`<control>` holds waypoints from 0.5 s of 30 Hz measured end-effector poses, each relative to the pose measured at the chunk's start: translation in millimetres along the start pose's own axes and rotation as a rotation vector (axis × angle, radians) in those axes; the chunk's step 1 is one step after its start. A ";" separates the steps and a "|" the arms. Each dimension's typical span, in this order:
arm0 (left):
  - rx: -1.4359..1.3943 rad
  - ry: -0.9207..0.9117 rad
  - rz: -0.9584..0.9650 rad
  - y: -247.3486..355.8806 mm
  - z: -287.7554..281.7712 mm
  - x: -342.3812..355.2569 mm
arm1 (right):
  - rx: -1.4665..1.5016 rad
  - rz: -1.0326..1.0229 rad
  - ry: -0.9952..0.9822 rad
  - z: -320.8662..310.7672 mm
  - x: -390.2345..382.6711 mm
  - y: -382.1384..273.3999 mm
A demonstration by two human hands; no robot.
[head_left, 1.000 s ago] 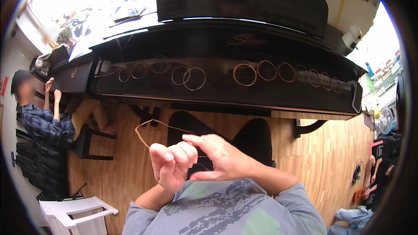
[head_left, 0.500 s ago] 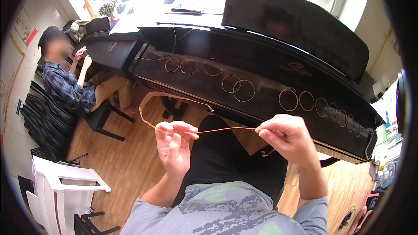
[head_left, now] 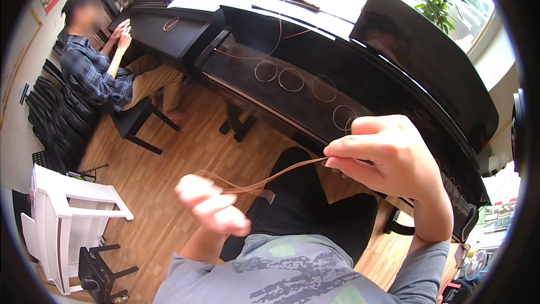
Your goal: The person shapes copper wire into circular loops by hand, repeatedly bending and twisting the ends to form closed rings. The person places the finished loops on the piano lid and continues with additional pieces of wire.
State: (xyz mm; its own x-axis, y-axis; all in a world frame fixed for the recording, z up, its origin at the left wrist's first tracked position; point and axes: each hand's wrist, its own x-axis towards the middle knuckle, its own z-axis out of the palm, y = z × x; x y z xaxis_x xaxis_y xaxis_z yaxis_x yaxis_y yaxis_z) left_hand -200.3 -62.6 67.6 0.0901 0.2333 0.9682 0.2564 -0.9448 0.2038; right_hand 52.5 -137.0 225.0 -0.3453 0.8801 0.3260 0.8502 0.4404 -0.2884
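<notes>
In the head view my right hand [head_left: 385,149] is raised in front of the black piano. Its thumb and fingers pinch one end of a flat-looking, copper-coloured strand [head_left: 281,171]. From there the strand sags leftward over my lap and curves around near my left hand [head_left: 211,205]. That hand is smeared by motion with its fingers bent, so whether they grip the strand cannot be made out. A pale, blunt end piece [head_left: 269,196] hangs between my hands, just above my dark trousers.
Several thin wire rings [head_left: 291,80] lie along the black piano [head_left: 236,73] ahead. At far left a co-worker [head_left: 93,67] sits on a stool with both hands raised. A white stand [head_left: 73,214] and a small black stool [head_left: 98,273] stand at lower left.
The strand has gone from nearly taut to slack and bent. My left hand has moved down and left, while my right has risen, moved right and come closer. The view has shifted.
</notes>
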 end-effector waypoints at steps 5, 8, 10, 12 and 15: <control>-0.375 -0.541 -0.643 -0.5 38.6 21.7 | 0.002 -0.062 0.001 5.2 35.6 4.2; -0.540 -0.578 -0.719 -24.8 41.3 16.3 | -0.089 -0.032 0.015 -4.2 48.4 17.0; -0.600 -0.547 -0.822 -41.0 38.4 13.5 | -0.104 -0.049 0.086 -7.6 56.9 36.8; -0.718 -0.446 -0.982 -56.7 38.8 10.0 | -0.188 -0.089 0.082 -18.3 69.3 55.2; -0.751 -0.369 -1.049 -80.1 47.1 17.3 | -0.356 0.114 0.059 -24.9 94.7 92.4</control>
State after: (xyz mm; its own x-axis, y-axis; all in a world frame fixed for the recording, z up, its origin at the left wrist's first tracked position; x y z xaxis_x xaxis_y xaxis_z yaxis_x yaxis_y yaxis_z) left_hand -173.9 28.0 61.3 0.4607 0.8557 0.2355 -0.2117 -0.1517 0.9655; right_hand 108.3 -17.4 251.6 -0.2262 0.9034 0.3644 0.9702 0.2422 0.0017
